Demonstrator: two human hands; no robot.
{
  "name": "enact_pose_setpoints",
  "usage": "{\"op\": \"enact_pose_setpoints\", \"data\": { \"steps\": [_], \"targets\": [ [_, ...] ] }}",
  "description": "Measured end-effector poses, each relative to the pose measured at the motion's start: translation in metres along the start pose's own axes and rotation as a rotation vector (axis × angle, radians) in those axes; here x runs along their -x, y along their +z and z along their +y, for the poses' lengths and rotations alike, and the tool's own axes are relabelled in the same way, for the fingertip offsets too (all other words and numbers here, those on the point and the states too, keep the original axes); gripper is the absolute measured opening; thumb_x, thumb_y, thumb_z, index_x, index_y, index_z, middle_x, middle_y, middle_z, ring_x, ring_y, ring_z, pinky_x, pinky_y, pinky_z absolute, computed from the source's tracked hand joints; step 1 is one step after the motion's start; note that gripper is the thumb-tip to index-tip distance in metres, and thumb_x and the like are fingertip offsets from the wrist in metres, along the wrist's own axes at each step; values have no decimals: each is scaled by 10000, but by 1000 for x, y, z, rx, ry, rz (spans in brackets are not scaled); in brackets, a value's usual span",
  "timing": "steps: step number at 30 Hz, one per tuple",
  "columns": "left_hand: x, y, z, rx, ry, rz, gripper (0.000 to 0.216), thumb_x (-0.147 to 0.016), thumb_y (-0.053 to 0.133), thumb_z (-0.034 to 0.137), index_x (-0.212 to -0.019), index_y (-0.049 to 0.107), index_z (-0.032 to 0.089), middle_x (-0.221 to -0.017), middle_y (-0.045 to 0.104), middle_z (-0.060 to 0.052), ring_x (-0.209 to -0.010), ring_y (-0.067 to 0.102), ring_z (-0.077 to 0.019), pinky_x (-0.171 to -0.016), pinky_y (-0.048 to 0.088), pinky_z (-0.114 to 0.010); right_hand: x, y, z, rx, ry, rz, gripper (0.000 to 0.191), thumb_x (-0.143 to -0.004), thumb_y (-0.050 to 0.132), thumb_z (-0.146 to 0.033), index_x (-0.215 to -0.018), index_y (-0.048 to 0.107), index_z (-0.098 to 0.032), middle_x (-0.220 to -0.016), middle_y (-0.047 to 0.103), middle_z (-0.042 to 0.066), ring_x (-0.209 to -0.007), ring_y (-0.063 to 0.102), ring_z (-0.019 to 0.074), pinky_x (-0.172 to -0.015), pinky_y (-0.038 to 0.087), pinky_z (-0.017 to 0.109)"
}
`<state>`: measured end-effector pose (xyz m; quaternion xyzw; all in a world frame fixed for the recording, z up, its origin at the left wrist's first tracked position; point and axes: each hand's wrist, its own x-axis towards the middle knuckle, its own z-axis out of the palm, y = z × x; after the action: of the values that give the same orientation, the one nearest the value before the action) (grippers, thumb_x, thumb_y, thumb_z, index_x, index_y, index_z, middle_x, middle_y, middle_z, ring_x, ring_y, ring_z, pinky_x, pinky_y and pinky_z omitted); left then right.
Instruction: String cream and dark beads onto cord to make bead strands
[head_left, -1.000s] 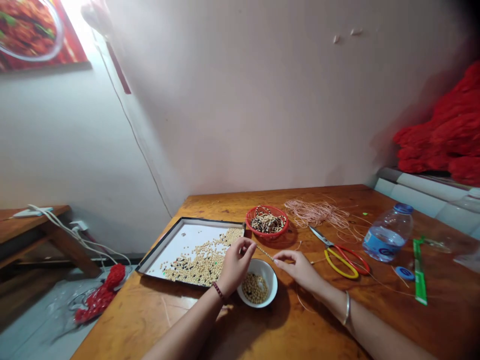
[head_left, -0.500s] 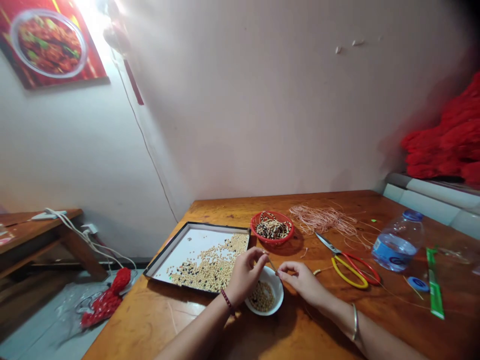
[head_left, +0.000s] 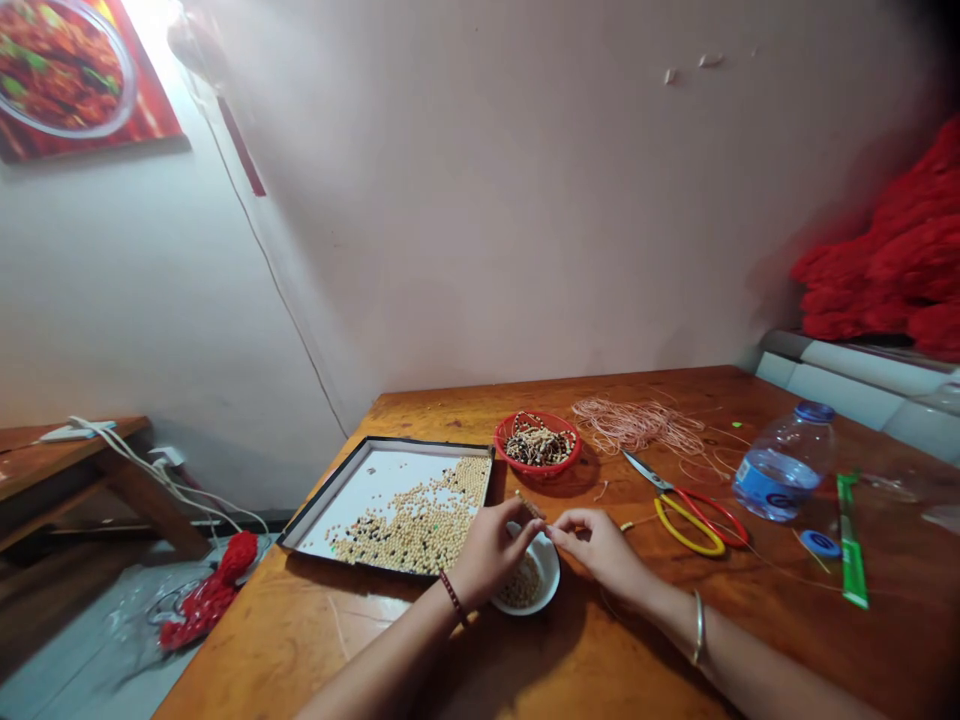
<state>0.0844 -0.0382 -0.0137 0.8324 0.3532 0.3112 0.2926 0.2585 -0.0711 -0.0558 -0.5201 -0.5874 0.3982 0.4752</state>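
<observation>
My left hand (head_left: 491,545), a dark red bead bracelet at its wrist, is closed in a pinch over the white bowl (head_left: 551,578). A short row of pale beads (head_left: 529,506) shows at its fingertips. My right hand (head_left: 596,548), with a silver bangle on the wrist, pinches at the same spot; its fingertips almost meet the left ones on what looks like a thin string, largely hidden. Small beads (head_left: 523,585) lie in the bowl below. Left of the hands, a black-rimmed tray (head_left: 360,475) holds many loose cream and dark beads (head_left: 412,535).
Behind the hands stands a red basket (head_left: 537,465) of beaded strings, beside tangled pink cord (head_left: 637,425). Scissors (head_left: 690,520) with yellow and red handles lie to the right, then a water bottle (head_left: 784,470), a blue cap (head_left: 820,544) and a green packet (head_left: 852,545).
Both hands have drawn closer together, and the row of beads now shows above the left fingertips. The view has shifted slightly; the tray, basket and scissors stay in place.
</observation>
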Motion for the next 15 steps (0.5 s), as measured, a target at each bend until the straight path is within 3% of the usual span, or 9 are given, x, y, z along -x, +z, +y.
{"op": "enact_pose_setpoints", "data": {
  "steps": [3,8,15],
  "targets": [
    [-1,0,1,16,11,3,206,-873,535,330,-835,640,157,-815,684,-33,-735,614,-138,-682,438,-222,0,-2,1,63,-12,7,360,-773,616,-458,-703,686,-111,-651,650,56,-595,544,150,-559,387,246],
    [-2,0,2,65,14,34,179,-873,541,310,-832,642,169,-838,695,-24,-756,626,-127,-703,448,-209,-2,-7,-1,-29,21,-62,340,-750,649,-427,-835,726,-107,-845,723,114,-769,635,216,-694,465,293],
    [-2,1,2,76,17,50,139,-864,548,275,-844,643,177,-854,693,-20,-770,628,-128,-705,452,-211,-3,-9,3,132,17,2,300,-762,625,-391,-783,737,-113,-785,725,111,-726,637,234,-667,462,315]
  ]
}}
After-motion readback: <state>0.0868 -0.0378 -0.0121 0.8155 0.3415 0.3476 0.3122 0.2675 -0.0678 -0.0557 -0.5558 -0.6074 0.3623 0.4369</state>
